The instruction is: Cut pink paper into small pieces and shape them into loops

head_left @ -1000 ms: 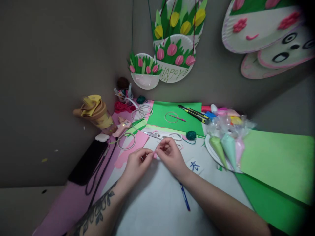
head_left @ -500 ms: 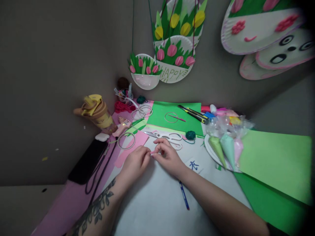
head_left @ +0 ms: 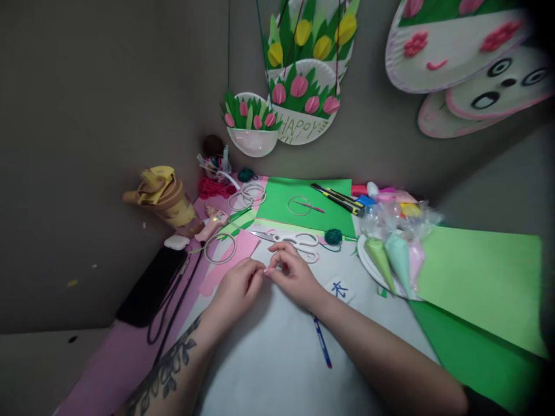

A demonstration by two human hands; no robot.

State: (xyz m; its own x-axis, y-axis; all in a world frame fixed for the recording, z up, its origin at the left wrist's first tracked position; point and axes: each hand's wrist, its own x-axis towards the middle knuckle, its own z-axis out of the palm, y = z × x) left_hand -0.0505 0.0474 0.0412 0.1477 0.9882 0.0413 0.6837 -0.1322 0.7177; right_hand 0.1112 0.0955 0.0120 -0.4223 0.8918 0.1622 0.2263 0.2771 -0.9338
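Observation:
Over the white sheet, my left hand and my right hand meet at the fingertips. Both pinch a small pink piece, mostly covered by the fingers; its material is too small to make out. Pink paper lies just beyond my left hand, with a pale ring partly over it. White-handled scissors rest behind my right hand. A blue pen lies beneath my right forearm, close to a paper bearing a blue character.
Left: a phone, a yellow-brown cup, a pink glue gun. Back: two cutters on green paper, dark green yarn. Right: piping bags on a plate, light green sheets. Paper-plate crafts hang above.
The view has shifted slightly, so everything sits a little further left. My fingertips have drawn closer together, and less of the pink piece shows between them.

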